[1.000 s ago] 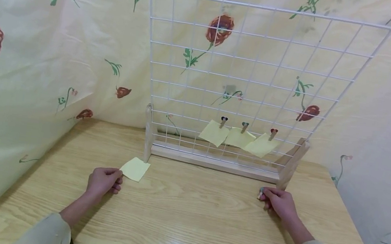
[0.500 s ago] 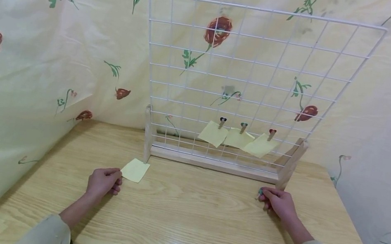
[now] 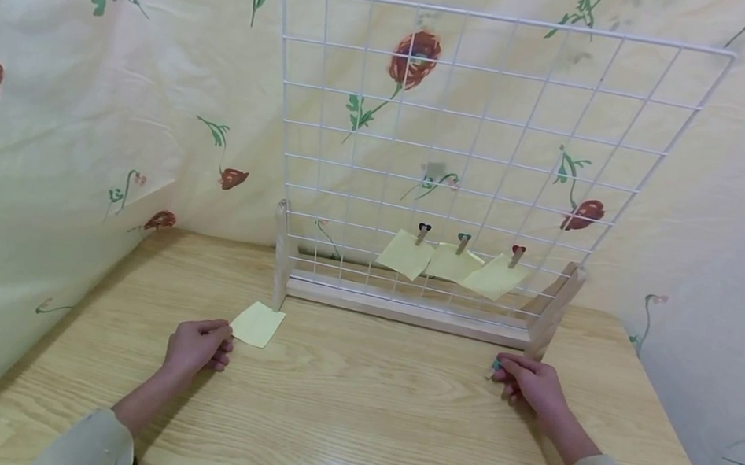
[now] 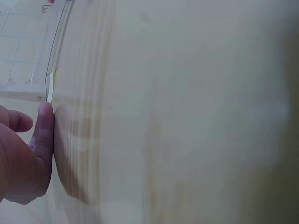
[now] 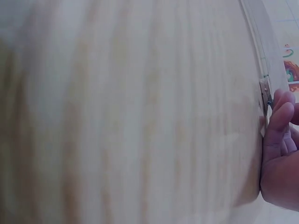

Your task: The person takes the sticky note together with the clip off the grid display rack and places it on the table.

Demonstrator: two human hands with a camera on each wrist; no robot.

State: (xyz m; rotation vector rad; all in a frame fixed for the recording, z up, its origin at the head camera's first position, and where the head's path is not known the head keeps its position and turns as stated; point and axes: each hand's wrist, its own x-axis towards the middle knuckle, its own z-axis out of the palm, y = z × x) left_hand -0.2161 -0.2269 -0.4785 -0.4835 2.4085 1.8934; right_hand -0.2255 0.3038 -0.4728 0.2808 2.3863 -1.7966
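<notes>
A square of pale yellow note paper (image 3: 257,324) lies by the left foot of the wire grid stand. My left hand (image 3: 195,344) pinches its near left corner between thumb and finger, low over the table. In the left wrist view the paper (image 4: 51,86) shows as a thin strip beyond the fingertip. On the other side, near the stand's right foot, my right hand (image 3: 533,386) pinches a small wooden clothespin (image 3: 495,367) with a teal ornament. The right wrist view shows this clothespin (image 5: 265,95) at the fingertips, partly hidden by them.
A white wire grid (image 3: 456,149) stands in a wooden base (image 3: 404,310) at the table's back. Three yellow notes hang low on it, clipped by clothespins with dark (image 3: 423,232), green (image 3: 463,242) and red (image 3: 517,254) ornaments. Flowered cloth (image 3: 111,108) surrounds the wooden table (image 3: 347,412).
The clothespin has turned slightly in my right fingers, so its teal ornament shows more. My left hand and the paper stay where they were; the head view has shifted a little.
</notes>
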